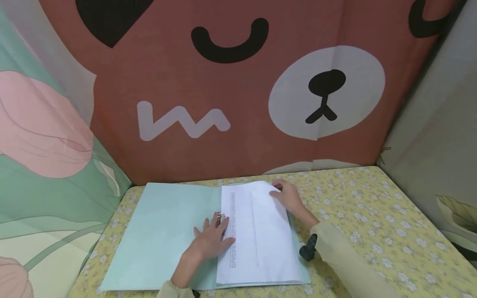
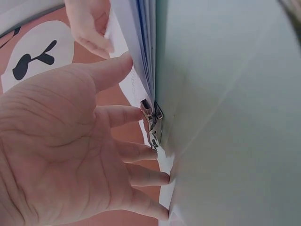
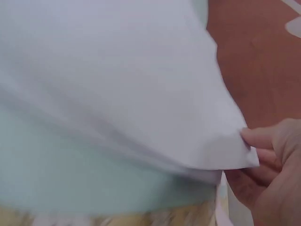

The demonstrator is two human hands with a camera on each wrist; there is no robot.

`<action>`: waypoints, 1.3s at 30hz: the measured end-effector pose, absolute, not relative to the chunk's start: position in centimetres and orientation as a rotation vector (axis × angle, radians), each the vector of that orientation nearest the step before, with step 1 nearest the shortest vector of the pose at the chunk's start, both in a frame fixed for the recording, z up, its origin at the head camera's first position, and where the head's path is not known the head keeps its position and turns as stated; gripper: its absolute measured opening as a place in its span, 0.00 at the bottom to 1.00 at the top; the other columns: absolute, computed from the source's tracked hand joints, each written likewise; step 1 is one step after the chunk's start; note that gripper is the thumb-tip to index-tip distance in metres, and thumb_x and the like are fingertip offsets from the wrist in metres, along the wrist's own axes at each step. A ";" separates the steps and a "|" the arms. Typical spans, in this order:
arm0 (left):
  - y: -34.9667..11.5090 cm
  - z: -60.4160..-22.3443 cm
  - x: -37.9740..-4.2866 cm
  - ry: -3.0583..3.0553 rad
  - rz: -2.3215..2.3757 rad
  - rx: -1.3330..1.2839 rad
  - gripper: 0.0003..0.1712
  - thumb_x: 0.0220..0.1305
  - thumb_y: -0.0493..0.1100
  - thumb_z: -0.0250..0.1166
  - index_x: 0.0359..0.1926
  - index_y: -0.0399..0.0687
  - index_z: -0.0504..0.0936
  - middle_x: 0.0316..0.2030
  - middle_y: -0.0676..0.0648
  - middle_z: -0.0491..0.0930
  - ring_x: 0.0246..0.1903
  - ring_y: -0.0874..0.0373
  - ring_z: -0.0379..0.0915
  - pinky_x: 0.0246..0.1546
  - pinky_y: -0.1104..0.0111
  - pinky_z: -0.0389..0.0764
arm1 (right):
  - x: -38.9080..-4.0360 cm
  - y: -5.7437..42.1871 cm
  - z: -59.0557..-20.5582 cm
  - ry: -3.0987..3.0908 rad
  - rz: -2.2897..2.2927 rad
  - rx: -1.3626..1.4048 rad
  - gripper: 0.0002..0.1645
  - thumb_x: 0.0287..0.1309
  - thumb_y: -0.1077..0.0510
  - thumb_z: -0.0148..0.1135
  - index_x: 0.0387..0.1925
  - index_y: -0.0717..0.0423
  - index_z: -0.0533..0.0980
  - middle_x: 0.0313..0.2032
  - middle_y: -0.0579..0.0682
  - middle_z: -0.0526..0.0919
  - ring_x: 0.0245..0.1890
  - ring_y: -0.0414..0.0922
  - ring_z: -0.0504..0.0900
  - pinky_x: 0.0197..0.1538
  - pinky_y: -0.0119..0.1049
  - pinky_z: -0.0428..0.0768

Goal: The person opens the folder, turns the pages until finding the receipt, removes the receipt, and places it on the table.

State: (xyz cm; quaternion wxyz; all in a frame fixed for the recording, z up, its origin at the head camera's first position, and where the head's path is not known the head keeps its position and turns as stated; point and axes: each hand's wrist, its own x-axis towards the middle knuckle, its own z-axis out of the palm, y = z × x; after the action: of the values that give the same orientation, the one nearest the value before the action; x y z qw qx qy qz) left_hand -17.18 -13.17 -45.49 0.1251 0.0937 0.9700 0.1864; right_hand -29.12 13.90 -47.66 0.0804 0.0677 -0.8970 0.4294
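A pale green folder [image 1: 167,236] lies open on the table, with a stack of white paper sheets [image 1: 273,240] on its right half. The top sheet bears columns of small print. A metal clip [image 2: 153,123] sits at the fold by the sheets' left edge. Spread over that clip and the fold, my left hand [image 1: 210,240] rests with fingers extended; its thumb touches the paper. At the stack's far right corner, my right hand [image 1: 290,198] pinches the corner of a sheet [image 3: 188,117] between thumb and fingers, and that corner is lifted.
A yellow floral cloth [image 1: 372,231] covers the table. Behind it hangs a reddish-brown fabric [image 1: 179,157] with a bear face; printed cloth [image 1: 48,198] hangs at the left and a pale curtain [image 1: 443,136] at the right.
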 end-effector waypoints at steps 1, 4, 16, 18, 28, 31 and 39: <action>-13.2 -45.5 -17.1 2.829 0.540 0.278 0.40 0.72 0.60 0.63 0.77 0.44 0.67 0.78 0.30 0.54 0.74 0.22 0.48 0.64 0.19 0.46 | -29.2 13.8 -47.5 -2.658 1.330 0.146 0.17 0.62 0.66 0.71 0.50 0.71 0.81 0.46 0.65 0.86 0.48 0.60 0.85 0.52 0.54 0.84; -13.2 -45.6 -17.0 2.841 0.531 0.294 0.40 0.73 0.59 0.62 0.77 0.44 0.67 0.77 0.29 0.54 0.74 0.22 0.48 0.63 0.19 0.46 | -29.5 13.7 -46.9 -2.587 1.544 -0.077 0.21 0.63 0.63 0.70 0.54 0.72 0.80 0.50 0.67 0.84 0.52 0.62 0.83 0.56 0.54 0.82; -13.3 -45.3 -17.0 2.827 0.549 0.289 0.40 0.73 0.59 0.62 0.77 0.44 0.67 0.78 0.30 0.53 0.74 0.22 0.47 0.64 0.20 0.46 | -30.0 14.2 -45.8 -2.566 2.020 -0.335 0.27 0.68 0.62 0.65 0.64 0.73 0.74 0.64 0.67 0.76 0.60 0.58 0.78 0.62 0.48 0.79; -13.4 -45.4 -17.0 2.833 0.557 0.297 0.40 0.73 0.59 0.62 0.77 0.43 0.67 0.78 0.30 0.53 0.74 0.23 0.47 0.65 0.20 0.46 | -30.1 14.3 -45.7 -2.612 2.013 -0.319 0.24 0.68 0.61 0.65 0.61 0.71 0.77 0.57 0.64 0.81 0.50 0.53 0.81 0.52 0.41 0.82; -14.0 -46.1 -16.3 2.670 0.920 0.375 0.42 0.76 0.55 0.60 0.76 0.29 0.62 0.80 0.28 0.44 0.78 0.33 0.42 0.72 0.39 0.60 | -30.6 15.1 -44.5 -2.698 2.060 -0.227 0.08 0.67 0.61 0.66 0.41 0.66 0.81 0.22 0.43 0.78 0.21 0.38 0.74 0.27 0.29 0.74; -14.2 -46.2 -16.5 2.661 0.964 0.376 0.41 0.77 0.56 0.58 0.76 0.29 0.62 0.79 0.31 0.49 0.79 0.36 0.45 0.73 0.42 0.61 | -30.5 15.1 -43.6 -2.654 2.162 -0.207 0.15 0.69 0.62 0.65 0.51 0.69 0.80 0.30 0.47 0.85 0.27 0.40 0.82 0.32 0.30 0.82; -15.0 -45.2 -16.3 2.608 1.247 0.359 0.31 0.79 0.52 0.56 0.70 0.31 0.71 0.71 0.31 0.68 0.70 0.34 0.64 0.66 0.41 0.71 | -30.3 14.5 -40.8 -2.593 2.367 -0.145 0.20 0.70 0.63 0.64 0.58 0.72 0.76 0.31 0.47 0.86 0.29 0.40 0.85 0.34 0.31 0.85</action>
State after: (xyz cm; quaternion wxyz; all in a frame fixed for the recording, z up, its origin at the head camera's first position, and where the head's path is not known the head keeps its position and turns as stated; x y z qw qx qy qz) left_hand -16.26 -14.97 -45.23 0.1141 0.1224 0.8895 0.4252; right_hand -30.33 14.50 -40.81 -0.1850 -0.0405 -0.7252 0.6620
